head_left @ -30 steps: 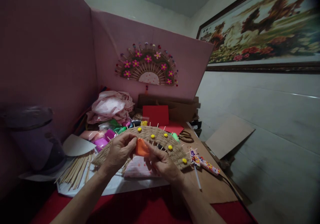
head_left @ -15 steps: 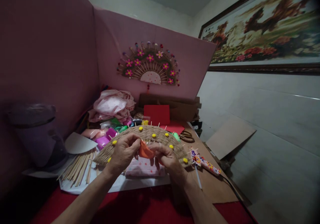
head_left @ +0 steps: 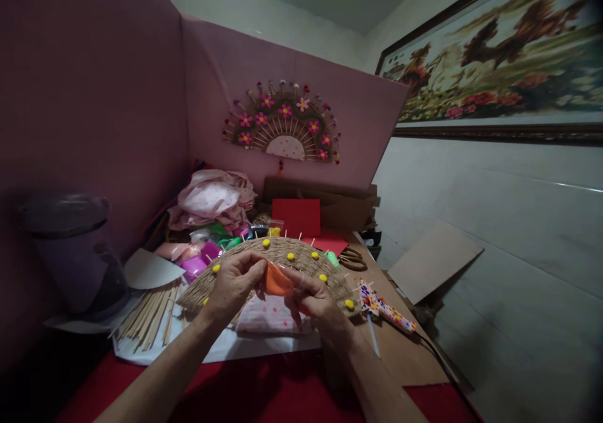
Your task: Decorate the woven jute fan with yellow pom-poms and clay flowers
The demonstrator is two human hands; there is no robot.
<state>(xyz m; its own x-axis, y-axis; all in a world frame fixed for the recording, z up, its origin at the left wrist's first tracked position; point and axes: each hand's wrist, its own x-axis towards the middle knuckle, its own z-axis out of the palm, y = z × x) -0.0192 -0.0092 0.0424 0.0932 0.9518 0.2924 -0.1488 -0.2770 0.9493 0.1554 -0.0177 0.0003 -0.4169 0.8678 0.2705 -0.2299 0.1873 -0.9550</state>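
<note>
Between my two hands is a small clear plastic bag of orange modelling clay [head_left: 277, 280]. My left hand [head_left: 239, 283] pinches its left edge between thumb and fingers. On the other side, my right hand [head_left: 316, 297] grips the right edge, its lower fingers curled beneath. Just behind and below lies a fan-shaped piece wrapped in brown cord [head_left: 296, 247], dotted with yellow clay discs [head_left: 290, 256] and with thin stick ends poking from its rim. Pink spotted cloth [head_left: 271, 315] covers the fan's base, partly hidden by my hands.
Wooden sticks [head_left: 149, 313] lie at left near a purple bin [head_left: 70, 247]. Bunched pink cloth [head_left: 211, 197], purple clay packs [head_left: 193, 267] and red card [head_left: 296, 215] sit behind. A flower-patterned glue gun [head_left: 389, 310] and scissors [head_left: 352, 259] rest at right. A finished fan [head_left: 282, 124] hangs on the pink panel.
The orange bag is now stretched flatter and shows more of its face between my fingers. My hands have barely shifted; the view has moved slightly.
</note>
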